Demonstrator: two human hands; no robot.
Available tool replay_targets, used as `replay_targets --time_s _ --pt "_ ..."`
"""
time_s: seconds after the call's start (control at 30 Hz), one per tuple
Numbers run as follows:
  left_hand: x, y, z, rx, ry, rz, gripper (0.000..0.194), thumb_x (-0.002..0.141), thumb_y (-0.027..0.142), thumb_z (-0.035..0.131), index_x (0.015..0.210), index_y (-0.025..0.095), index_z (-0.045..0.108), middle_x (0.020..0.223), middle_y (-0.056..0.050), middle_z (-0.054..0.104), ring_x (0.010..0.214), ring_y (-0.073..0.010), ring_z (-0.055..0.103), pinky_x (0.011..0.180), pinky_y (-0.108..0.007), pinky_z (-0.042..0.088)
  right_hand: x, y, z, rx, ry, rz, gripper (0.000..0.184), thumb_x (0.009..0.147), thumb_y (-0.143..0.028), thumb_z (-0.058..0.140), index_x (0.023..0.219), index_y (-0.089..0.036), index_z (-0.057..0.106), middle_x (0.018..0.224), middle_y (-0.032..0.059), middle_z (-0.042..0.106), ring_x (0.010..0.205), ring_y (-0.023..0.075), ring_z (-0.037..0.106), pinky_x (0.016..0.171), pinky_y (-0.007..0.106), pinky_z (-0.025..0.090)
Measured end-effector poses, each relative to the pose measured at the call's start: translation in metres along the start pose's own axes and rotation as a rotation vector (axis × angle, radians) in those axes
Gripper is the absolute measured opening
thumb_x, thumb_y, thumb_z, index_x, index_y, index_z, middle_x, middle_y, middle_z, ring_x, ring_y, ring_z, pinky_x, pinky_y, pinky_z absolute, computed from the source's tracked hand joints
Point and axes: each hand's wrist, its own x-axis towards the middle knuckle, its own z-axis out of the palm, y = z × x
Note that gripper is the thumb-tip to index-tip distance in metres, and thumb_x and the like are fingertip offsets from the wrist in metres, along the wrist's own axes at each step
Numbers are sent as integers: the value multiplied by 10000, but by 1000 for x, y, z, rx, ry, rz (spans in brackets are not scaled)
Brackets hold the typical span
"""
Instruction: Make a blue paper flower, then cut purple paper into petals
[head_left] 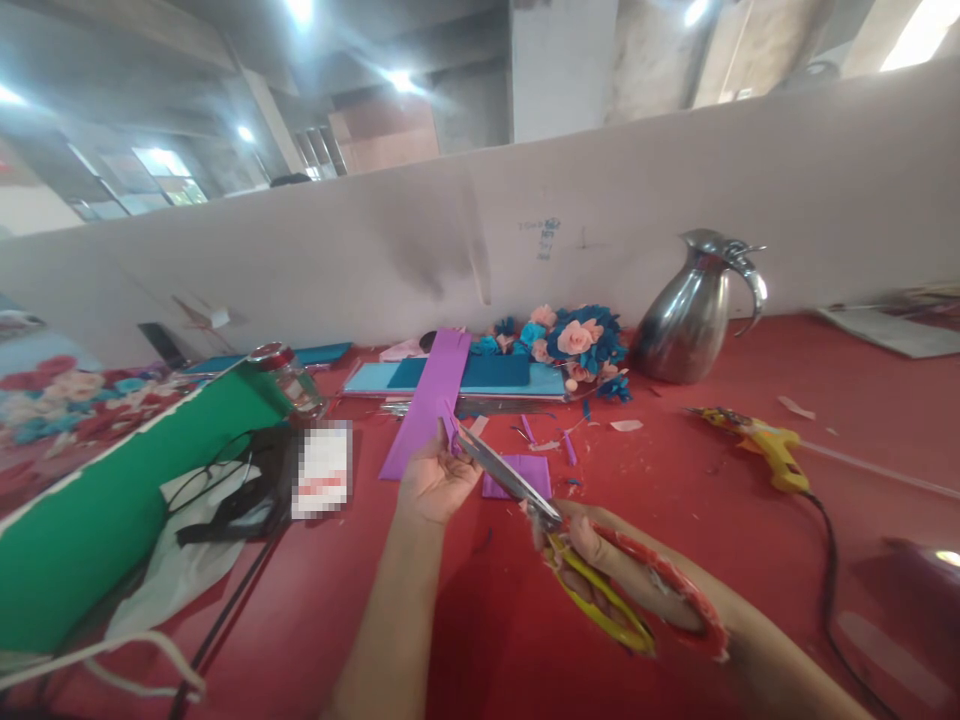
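My left hand pinches a small purple paper piece between its fingers. My right hand grips scissors by their handles, one loop yellow and the other wrapped in red. The blade tips reach the purple piece at my left fingers; whether they touch it I cannot tell. A long purple paper strip lies behind my left hand, across blue paper sheets. Beside the blades a purple paper square rests on the red table, with purple scraps just beyond.
Pink and blue paper flowers sit at the back near a steel jug. A yellow glue gun with a cord lies right. Left are a green box, a glass jar and a blurred white card.
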Motion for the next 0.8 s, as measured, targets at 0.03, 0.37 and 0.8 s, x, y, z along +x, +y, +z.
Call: replay_targets --time_s 0.03,0.37,0.8 --pt "0 0 0 -4 5 3 294 910 97 437 959 189 711 667 -30 716 516 -120 649 610 -271 509 1 2 0 -3 -2 0 619 793 -766 383 967 -209 588 605 -8 469 439 89 410 406 222 382" --pt "1 0 0 -36 -3 6 282 914 111 442 956 175 714 707 -42 731 479 -103 629 577 -246 509 7 8 -1 13 -11 -26 602 772 -776 406 929 -221 580 569 -27 441 384 72 349 370 225 335" --pt "4 3 -5 54 -87 37 311 923 131 437 1037 244 703 647 -4 724 650 -147 698 749 -292 495 8 14 0 -55 16 20 617 786 -777 344 926 -218 562 610 -16 414 463 98 366 408 235 336"
